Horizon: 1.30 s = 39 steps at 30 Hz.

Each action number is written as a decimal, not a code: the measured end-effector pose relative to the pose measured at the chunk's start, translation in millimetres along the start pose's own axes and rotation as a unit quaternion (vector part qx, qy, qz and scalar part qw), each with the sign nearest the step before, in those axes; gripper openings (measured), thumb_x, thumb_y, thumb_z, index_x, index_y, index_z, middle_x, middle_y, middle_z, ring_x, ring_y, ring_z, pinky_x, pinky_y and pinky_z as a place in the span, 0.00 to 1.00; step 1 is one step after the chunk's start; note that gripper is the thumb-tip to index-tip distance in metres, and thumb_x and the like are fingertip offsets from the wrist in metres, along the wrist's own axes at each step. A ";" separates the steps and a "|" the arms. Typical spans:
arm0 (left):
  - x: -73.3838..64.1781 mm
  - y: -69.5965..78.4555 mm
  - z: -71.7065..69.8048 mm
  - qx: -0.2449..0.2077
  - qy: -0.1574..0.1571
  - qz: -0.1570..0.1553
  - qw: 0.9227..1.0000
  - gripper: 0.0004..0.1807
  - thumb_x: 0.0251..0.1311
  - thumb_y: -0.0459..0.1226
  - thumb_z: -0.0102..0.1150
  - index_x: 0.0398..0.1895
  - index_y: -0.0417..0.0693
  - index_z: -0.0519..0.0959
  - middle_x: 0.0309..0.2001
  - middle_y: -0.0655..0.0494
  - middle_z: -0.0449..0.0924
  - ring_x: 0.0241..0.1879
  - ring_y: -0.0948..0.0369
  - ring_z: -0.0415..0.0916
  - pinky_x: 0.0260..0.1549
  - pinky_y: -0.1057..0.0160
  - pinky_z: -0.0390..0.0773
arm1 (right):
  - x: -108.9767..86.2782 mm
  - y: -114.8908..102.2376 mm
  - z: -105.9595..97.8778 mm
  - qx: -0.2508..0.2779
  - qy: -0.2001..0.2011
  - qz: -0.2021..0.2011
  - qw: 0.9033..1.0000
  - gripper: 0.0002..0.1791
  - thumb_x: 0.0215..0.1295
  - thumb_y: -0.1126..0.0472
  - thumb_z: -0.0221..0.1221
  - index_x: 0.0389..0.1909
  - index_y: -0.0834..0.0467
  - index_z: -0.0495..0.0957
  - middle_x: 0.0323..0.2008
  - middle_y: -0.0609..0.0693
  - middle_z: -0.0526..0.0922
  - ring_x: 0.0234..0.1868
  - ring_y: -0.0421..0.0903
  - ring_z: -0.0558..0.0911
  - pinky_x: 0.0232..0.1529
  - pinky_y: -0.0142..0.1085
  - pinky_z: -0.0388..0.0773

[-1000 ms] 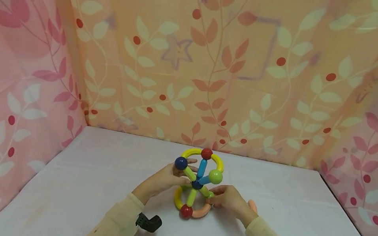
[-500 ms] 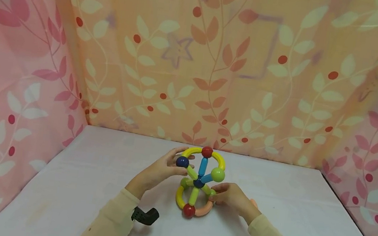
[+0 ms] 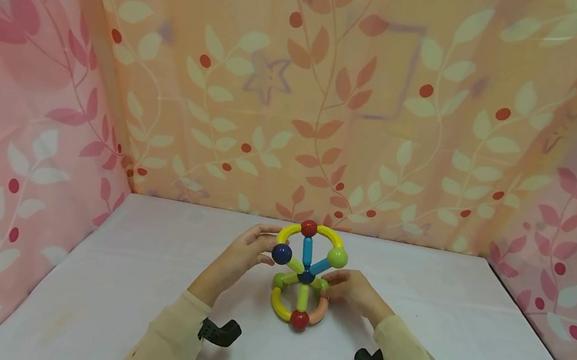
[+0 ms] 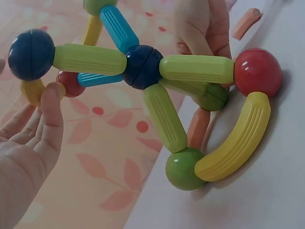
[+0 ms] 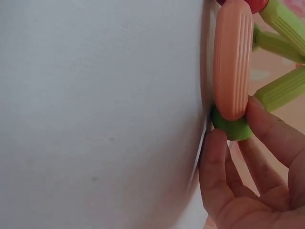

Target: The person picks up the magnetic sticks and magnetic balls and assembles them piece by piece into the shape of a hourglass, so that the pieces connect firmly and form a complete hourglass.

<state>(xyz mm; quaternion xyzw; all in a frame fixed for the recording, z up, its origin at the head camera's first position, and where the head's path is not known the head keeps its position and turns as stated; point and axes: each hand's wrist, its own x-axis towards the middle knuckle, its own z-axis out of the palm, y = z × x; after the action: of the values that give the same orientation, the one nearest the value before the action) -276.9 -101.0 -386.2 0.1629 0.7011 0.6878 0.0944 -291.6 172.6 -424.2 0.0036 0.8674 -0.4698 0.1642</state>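
A ball-and-stick construction toy (image 3: 303,296) stands upright on the white table, built from coloured balls and ribbed sticks. Its dark blue hub (image 4: 143,67) joins green and blue sticks between an upper yellow ring and a lower ring. My left hand (image 3: 242,253) is at the upper left, by the dark blue ball (image 3: 281,254) and a yellow curved stick; its fingers look loosely spread, the thumb overlapping that stick in the left wrist view. On the lower right, my right hand (image 3: 358,292) pinches a green ball (image 5: 233,128) beside an orange curved stick (image 5: 232,62).
A loose orange curved stick (image 4: 248,23) lies on the table (image 3: 143,282) beyond the right hand. Black wrist cameras (image 3: 220,332) hang below both forearms. A flowered curtain (image 3: 222,104) rises behind the table and at both sides.
The left hand has drawn back leftward, its thumb off the green stick near the hub. The toy has turned slightly, its lower red ball shifting right. The right hand stays at the lower green ball.
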 end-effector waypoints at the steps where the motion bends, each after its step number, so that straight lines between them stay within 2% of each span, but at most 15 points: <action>1: 0.0 -0.6 0.1 0.002 0.008 -0.003 1.000 0.26 0.72 0.47 0.52 0.68 0.45 0.65 0.61 0.43 0.77 0.52 0.59 0.78 0.50 0.64 0.80 | 0.8 -0.5 -0.6 -0.002 -0.001 0.000 1.000 0.19 0.59 0.62 0.68 0.52 0.58 0.84 0.48 0.52 0.85 0.46 0.48 0.78 0.53 0.45 0.78; 7: 0.9 -1.5 2.0 -0.024 0.028 -0.019 0.999 0.24 0.71 0.42 0.54 0.67 0.47 0.67 0.55 0.47 0.80 0.46 0.61 0.79 0.47 0.63 0.79 | -0.9 2.1 -10.1 0.002 -0.002 0.009 1.000 0.21 0.62 0.57 0.67 0.56 0.56 0.82 0.52 0.51 0.85 0.50 0.48 0.80 0.57 0.51 0.77; 9: 1.1 -0.9 3.2 -0.030 0.030 -0.023 0.999 0.24 0.72 0.41 0.54 0.68 0.48 0.68 0.55 0.47 0.80 0.45 0.62 0.79 0.48 0.63 0.79 | -6.1 6.1 -19.6 0.010 0.016 0.009 1.000 0.23 0.63 0.55 0.66 0.58 0.57 0.80 0.53 0.53 0.85 0.50 0.49 0.82 0.59 0.53 0.76; 13: 1.6 -0.1 5.0 -0.023 0.040 -0.033 0.998 0.23 0.72 0.41 0.54 0.68 0.51 0.70 0.55 0.48 0.80 0.44 0.61 0.79 0.48 0.63 0.79 | -21.4 18.3 -46.1 0.037 0.079 0.015 0.996 0.26 0.65 0.54 0.65 0.59 0.64 0.77 0.56 0.60 0.82 0.51 0.52 0.85 0.60 0.51 0.78; 17: 1.3 0.8 5.2 -0.020 0.059 -0.033 0.997 0.21 0.72 0.40 0.54 0.67 0.53 0.72 0.54 0.47 0.81 0.44 0.60 0.79 0.46 0.65 0.79 | -36.0 33.0 -68.3 0.027 0.114 0.025 0.993 0.28 0.63 0.53 0.66 0.57 0.69 0.77 0.57 0.65 0.80 0.47 0.49 0.85 0.53 0.42 0.83; 21: 0.5 1.1 4.9 -0.023 0.072 -0.033 0.997 0.21 0.72 0.39 0.54 0.66 0.52 0.73 0.53 0.47 0.81 0.43 0.60 0.80 0.45 0.66 0.80 | -45.9 47.0 -77.6 0.014 0.107 0.040 0.993 0.30 0.60 0.54 0.69 0.54 0.72 0.77 0.50 0.63 0.83 0.39 0.43 0.83 0.44 0.37 0.84; 25: 0.1 0.8 4.9 -0.024 0.077 -0.033 0.996 0.22 0.71 0.39 0.54 0.67 0.52 0.72 0.52 0.48 0.82 0.43 0.60 0.81 0.45 0.67 0.80 | -49.2 57.6 -77.1 0.002 0.092 0.044 0.995 0.27 0.58 0.55 0.70 0.50 0.73 0.78 0.38 0.53 0.86 0.35 0.41 0.80 0.37 0.33 0.81; 30: 0.3 0.7 5.7 -0.025 0.074 -0.030 0.997 0.21 0.72 0.39 0.54 0.67 0.51 0.72 0.53 0.48 0.82 0.43 0.60 0.80 0.45 0.67 0.80 | -49.0 63.1 -72.0 -0.006 0.100 0.041 0.994 0.20 0.59 0.58 0.69 0.43 0.72 0.81 0.27 0.47 0.86 0.33 0.40 0.79 0.33 0.32 0.80; 35: 1.3 0.3 7.0 -0.030 0.067 -0.029 0.997 0.21 0.72 0.39 0.54 0.67 0.51 0.72 0.53 0.48 0.81 0.43 0.60 0.80 0.45 0.66 0.80 | -49.5 61.1 -68.2 -0.003 0.102 0.048 0.994 0.17 0.59 0.62 0.67 0.41 0.73 0.81 0.25 0.48 0.86 0.30 0.40 0.80 0.33 0.32 0.81; 39: 2.0 -1.0 7.7 -0.030 0.064 -0.031 0.997 0.21 0.71 0.39 0.54 0.67 0.51 0.72 0.52 0.49 0.81 0.43 0.61 0.80 0.48 0.64 0.80 | -52.9 57.3 -64.2 0.061 0.038 0.038 0.997 0.20 0.63 0.62 0.63 0.48 0.76 0.79 0.25 0.54 0.88 0.32 0.42 0.85 0.37 0.32 0.84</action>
<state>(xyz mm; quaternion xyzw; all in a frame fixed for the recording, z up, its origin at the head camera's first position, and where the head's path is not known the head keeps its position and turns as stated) -276.1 -93.1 -387.2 0.0940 0.6895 0.7142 0.0754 -250.4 264.8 -423.1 0.0637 0.8420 -0.5147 0.1486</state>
